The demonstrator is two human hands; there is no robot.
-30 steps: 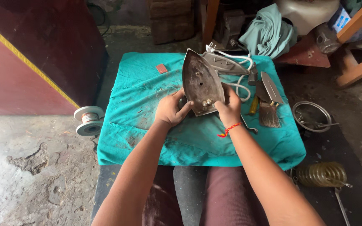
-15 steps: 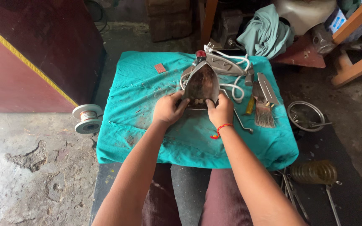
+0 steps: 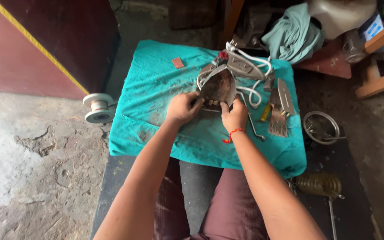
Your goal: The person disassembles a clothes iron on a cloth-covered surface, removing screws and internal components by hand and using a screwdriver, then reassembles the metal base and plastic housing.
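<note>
Teal cloth (image 3: 156, 93) — hands (image 3: 183, 108) on iron soleplate (image 3: 219, 86)

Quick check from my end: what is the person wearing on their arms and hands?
Both arms are bare, with no sleeves in view and no gloves. The left hand wears nothing. The right hand has a red thread bracelet tied around its wrist, loose ends hanging. No rings or watch visible.

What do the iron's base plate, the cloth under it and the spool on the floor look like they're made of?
Base plate: probably metal, dull and brown-stained, with a grey sheen at its edges. Cloth: soft woven fabric, teal, creased and smudged. Spool: likely plastic, with smooth off-white flanges; the pale, shiny winding may be wire or thread.
</note>
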